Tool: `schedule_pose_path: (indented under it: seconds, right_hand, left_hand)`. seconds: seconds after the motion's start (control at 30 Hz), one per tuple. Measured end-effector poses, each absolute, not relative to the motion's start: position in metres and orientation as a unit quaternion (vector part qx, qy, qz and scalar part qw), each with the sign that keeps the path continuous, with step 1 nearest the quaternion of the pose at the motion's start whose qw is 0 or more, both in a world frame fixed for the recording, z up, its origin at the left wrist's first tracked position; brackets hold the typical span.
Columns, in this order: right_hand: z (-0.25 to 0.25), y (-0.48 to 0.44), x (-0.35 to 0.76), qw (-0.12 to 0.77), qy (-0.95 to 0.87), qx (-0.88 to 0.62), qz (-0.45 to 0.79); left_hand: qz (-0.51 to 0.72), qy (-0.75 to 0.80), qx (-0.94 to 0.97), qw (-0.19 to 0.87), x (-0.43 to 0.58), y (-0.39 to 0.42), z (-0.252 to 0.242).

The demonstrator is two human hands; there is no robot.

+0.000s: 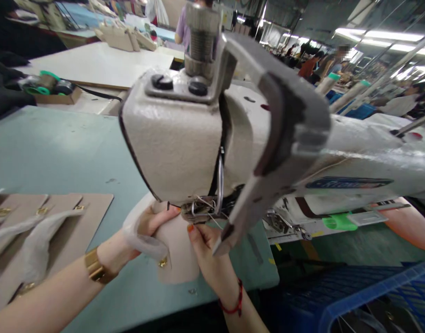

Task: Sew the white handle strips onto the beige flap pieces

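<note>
A beige leather-like panel [179,263] lies on the table beneath the head of a sewing machine [170,148]. My left hand [148,229] grips the panel's left side, thumb on top near the presser foot [198,210]. A strap in white wrapping [148,247] loops over this hand and ends at a gold metal fitting [163,262] on the panel. Opposite, my right hand [207,247] pinches the panel's right edge, its thumb just in front of the foot. The machine head hides the panel's far end, and the needle cannot be made out.
Similar beige panels [90,203] with wrapped straps lie at the left on the green table [59,152]. A blue plastic crate [378,286] stands low at the right. Thread spools [49,85] sit in a box behind. Several people are in the background.
</note>
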State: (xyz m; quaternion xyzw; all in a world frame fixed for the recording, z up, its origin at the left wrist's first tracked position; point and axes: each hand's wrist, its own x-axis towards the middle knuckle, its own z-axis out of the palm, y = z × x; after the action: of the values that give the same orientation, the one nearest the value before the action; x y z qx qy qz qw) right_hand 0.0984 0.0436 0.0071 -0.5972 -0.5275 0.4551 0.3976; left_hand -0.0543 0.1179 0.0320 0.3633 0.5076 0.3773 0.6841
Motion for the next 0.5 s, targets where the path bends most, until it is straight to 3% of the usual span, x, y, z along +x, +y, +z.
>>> schedule_pose_path:
  seconds: [0.3, 0.5]
  right_hand:
    - [0.000, 0.041, 0.095, 0.402, -0.547, -0.602, 0.421]
    - [-0.002, 0.039, 0.096, 0.401, -0.532, -0.598, 0.446]
  left_hand:
    - [0.263, 0.434, 0.299, 0.808, -0.064, 0.124, 0.029]
    - [0.258, 0.414, 0.299, 0.820, -0.063, 0.124, 0.040]
